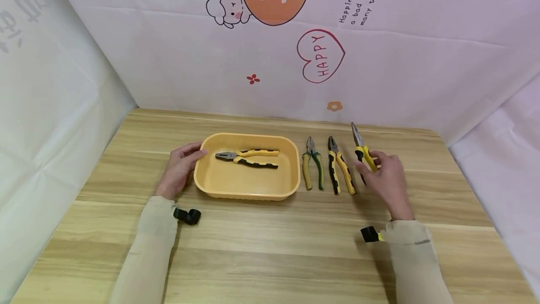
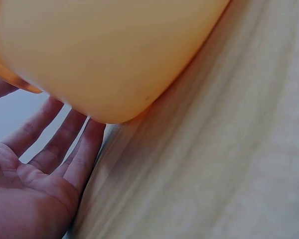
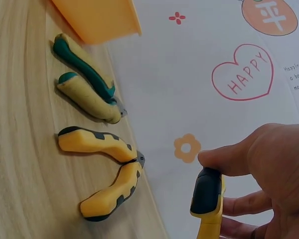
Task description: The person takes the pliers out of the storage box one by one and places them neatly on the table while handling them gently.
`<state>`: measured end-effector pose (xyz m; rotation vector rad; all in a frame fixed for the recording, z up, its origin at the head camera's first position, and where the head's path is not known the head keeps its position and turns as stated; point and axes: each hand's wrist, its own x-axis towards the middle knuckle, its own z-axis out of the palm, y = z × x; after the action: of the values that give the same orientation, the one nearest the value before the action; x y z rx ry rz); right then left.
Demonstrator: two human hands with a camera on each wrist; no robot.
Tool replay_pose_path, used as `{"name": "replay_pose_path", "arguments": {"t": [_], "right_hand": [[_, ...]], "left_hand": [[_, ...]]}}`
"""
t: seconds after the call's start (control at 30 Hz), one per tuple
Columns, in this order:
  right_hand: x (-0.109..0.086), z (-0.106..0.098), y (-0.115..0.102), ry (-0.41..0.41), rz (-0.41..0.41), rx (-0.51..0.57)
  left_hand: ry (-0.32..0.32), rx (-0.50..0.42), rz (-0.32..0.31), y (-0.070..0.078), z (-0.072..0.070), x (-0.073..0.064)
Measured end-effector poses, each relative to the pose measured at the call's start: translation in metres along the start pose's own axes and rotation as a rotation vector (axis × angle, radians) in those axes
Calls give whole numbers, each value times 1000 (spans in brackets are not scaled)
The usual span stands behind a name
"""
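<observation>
My left hand [image 1: 179, 168] holds the left end of a yellow plastic tray [image 1: 249, 196], thumb at its rim and fingers against the outer wall [image 2: 114, 59]. Inside the tray lies a pair of combination pliers [image 1: 246, 157] with yellow-and-black handles. On the right, my right hand [image 1: 388, 179] grips long-nose pliers [image 1: 358, 142] by their yellow-and-black handles, jaws pointing away from me. In the right wrist view, the thumb presses a dark handle end [image 3: 207, 191]; the jaws are outside that view.
Between tray and right hand lie green-and-tan pliers [image 1: 312, 163] and another yellow-and-black pair [image 1: 341, 165], side by side on the wooden table [image 1: 270, 257]. A printed white cloth [image 1: 190, 69] hangs behind the table's back edge. Wrist cameras sit on both sleeves.
</observation>
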<state>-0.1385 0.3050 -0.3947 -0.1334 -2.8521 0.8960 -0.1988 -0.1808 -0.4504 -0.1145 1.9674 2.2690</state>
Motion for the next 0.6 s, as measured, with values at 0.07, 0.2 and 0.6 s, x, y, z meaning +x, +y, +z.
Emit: {"name": "replay_pose_path", "arguments": {"t": [0.07,0.2,0.6], "right_hand": [[1,1,2,-7,9,-11],[2,3,7,-28,39,-27],[6,12,22,-102,108,-76]], "left_hand": [[-1,2,0,0,0,0],[-3,0,-1,0,0,0],[-7,-22,13,-1,0,-1]]}}
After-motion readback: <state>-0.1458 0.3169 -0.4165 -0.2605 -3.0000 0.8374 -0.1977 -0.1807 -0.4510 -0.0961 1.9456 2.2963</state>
